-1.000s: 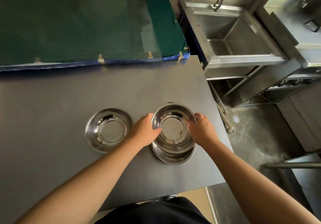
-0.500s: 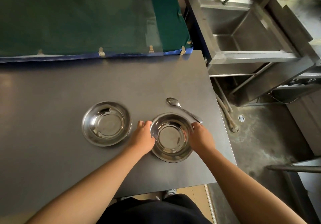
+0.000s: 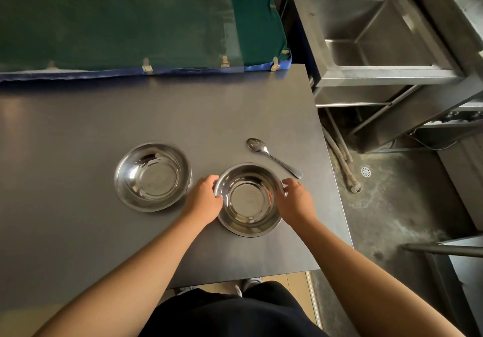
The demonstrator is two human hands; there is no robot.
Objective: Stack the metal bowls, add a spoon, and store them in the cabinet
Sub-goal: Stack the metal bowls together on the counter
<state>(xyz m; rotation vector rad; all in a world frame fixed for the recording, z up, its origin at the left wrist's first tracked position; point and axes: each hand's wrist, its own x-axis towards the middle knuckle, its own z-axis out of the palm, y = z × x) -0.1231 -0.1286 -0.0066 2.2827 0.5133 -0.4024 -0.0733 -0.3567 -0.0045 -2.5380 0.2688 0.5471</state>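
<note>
On the worktop (image 3: pixel 78 232), a stack (image 3: pixel 249 199) is sitting nested near the right edge; one bowl (image 3: pixel 153 176) is waiting left. Both hands, left (image 3: pixel 205 200) and right (image 3: pixel 296 202), are curling fingers around the stack's rim. The spoon (image 3: pixel 273 156) is lying beyond, unused; no cabinet is showing.

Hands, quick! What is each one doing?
Left hand: gripping the left rim of the stacked bowls.
Right hand: gripping their right rim.
</note>
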